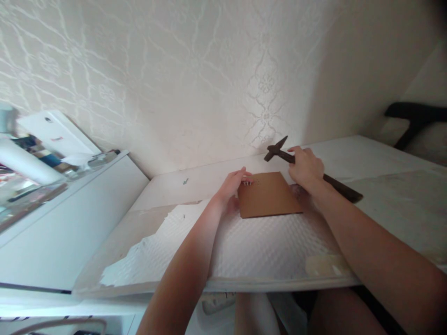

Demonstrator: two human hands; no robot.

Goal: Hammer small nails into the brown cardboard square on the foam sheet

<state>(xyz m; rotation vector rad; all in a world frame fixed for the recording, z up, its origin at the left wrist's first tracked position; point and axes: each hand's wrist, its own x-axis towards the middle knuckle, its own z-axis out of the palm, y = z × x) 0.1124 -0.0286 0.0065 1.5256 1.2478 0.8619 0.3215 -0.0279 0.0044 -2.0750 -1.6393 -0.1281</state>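
Observation:
A hammer (284, 156) is gripped by its dark handle in my right hand (306, 165), raised over the right side of a brown board (268, 197). Its head points left, toward the wall side, apart from the board. My left hand (233, 185) rests at the board's far left corner with its fingers drawn together. Right by those fingertips, several small nails (247, 183) stand in a row on the board. Whatever the fingertips pinch is too small to make out. Small dark marks dot the board beside the nails.
Under the board lies a white quilted sheet (258, 251) with a torn left edge on the table. A small pile of nails (186, 181) sits at the back left. A white cabinet (80, 223) bearing clutter borders the left; a patterned wall (195, 93) rises behind. A black chair part (415, 114) shows at right.

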